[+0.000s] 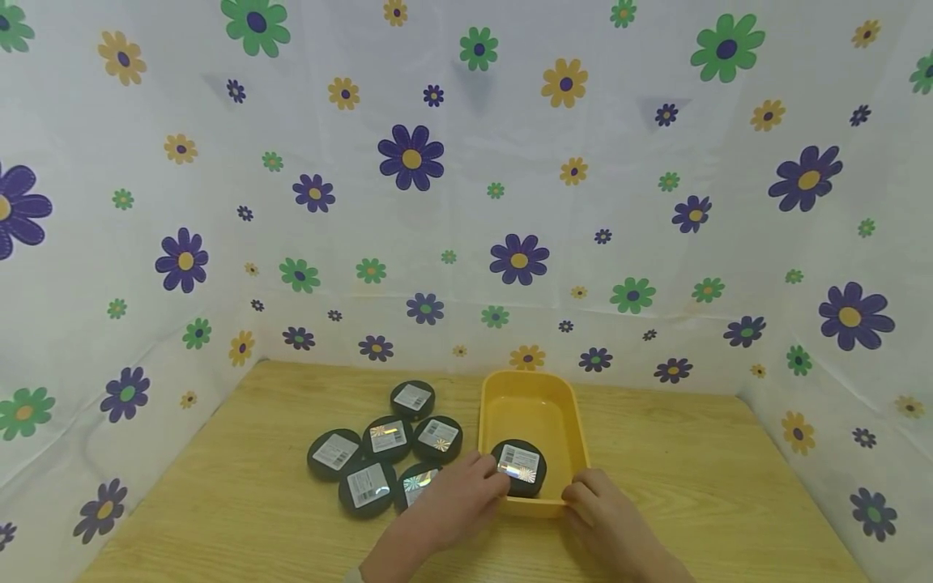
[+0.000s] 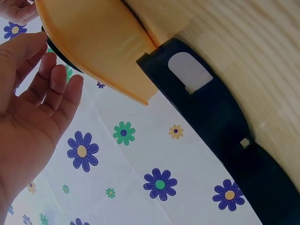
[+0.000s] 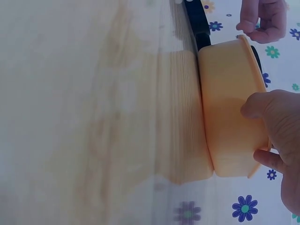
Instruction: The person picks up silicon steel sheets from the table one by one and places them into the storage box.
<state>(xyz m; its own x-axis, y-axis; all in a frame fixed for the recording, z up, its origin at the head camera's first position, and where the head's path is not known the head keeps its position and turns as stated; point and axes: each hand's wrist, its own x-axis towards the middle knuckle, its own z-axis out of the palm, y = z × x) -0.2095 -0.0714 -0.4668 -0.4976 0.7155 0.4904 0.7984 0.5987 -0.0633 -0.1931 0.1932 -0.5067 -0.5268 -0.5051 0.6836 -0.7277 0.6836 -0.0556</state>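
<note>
Just right of the fingertips of the left hand (image 1: 461,500) sits a labelled black disc (image 1: 519,470), at the near end of the yellow tray (image 1: 529,409); both wrist views show its edge above the rim. The left fingers are apart and loosely bent, with no clear grip on it, though whether a tip touches it I cannot tell. The right hand (image 1: 615,518) has its fingers clamped on the tray's near right corner, the thumb against the outer wall. Six more black discs (image 1: 368,487) lie on the counter (image 1: 700,478) to the left of and beyond the left fingers, the closest partly hidden by that hand. What lies under the raised disc is hidden; if its support is uneven, a nudge from the left fingers could tip or slide it. A tug from the right fingers could skew the tray, and a leftward sweep of the left hand could scatter the nearest discs.
</note>
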